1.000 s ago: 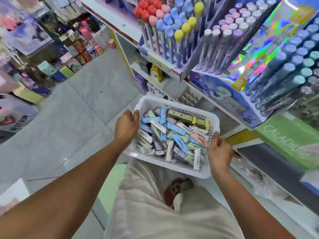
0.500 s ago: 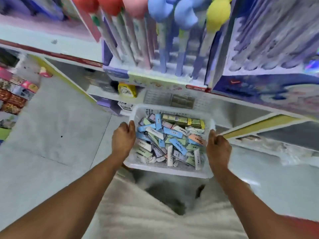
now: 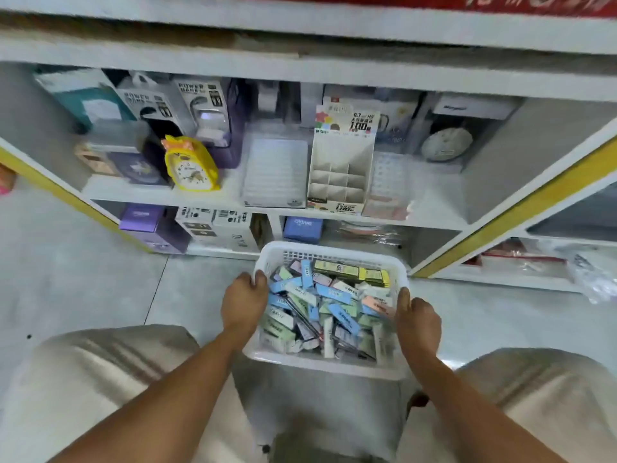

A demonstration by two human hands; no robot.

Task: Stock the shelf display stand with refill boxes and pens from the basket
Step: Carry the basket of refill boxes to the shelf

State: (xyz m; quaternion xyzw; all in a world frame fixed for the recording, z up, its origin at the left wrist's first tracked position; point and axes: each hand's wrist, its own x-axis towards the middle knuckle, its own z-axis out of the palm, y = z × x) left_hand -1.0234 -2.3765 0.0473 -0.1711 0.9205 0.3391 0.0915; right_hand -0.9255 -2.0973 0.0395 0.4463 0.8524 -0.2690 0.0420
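A white basket (image 3: 334, 253) of refill boxes (image 3: 329, 304) is held low in front of the bottom shelves.

The basket's left rim is gripped by the left hand (image 3: 243, 304), and its right rim by the right hand (image 3: 419, 320), thumb on top. The basket is seen between the person's knees, above the tiled floor (image 3: 83, 289). On the shelf behind, a cardboard display stand (image 3: 339, 168) with bare compartments is set beside a yellow alarm clock (image 3: 190, 165).
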